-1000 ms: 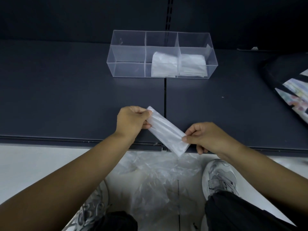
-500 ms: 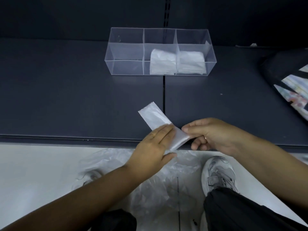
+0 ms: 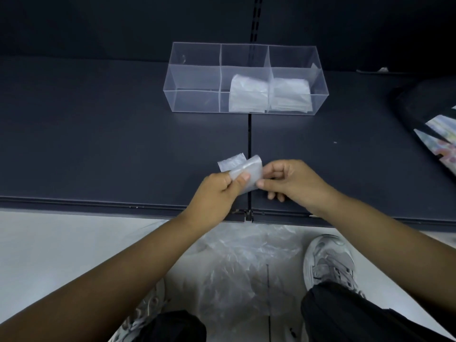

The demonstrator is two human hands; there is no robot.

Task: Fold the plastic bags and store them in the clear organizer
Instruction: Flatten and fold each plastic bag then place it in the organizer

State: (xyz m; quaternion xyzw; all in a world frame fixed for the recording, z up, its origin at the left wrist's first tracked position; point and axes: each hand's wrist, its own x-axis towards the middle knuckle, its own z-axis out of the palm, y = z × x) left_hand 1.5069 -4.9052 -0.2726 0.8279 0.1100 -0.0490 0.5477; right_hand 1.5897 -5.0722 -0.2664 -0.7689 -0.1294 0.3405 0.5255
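Shelving [image 3: 98, 144] carries the clear organizer [image 3: 195, 99], with folded bags [image 3: 248, 95] in its middle and right compartments. Near the front edge, left hand [image 3: 217, 191] and right hand [image 3: 293, 183] both pinch a plastic bag strip [image 3: 246, 172], half doubled over: the folding step. Next likely needs a flattening press, then stowing.

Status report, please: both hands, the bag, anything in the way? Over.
Left hand and right hand both pinch the half-folded bag. Clear organizer farther back, folded bags in its middle and right compartments. Nothing lies between.
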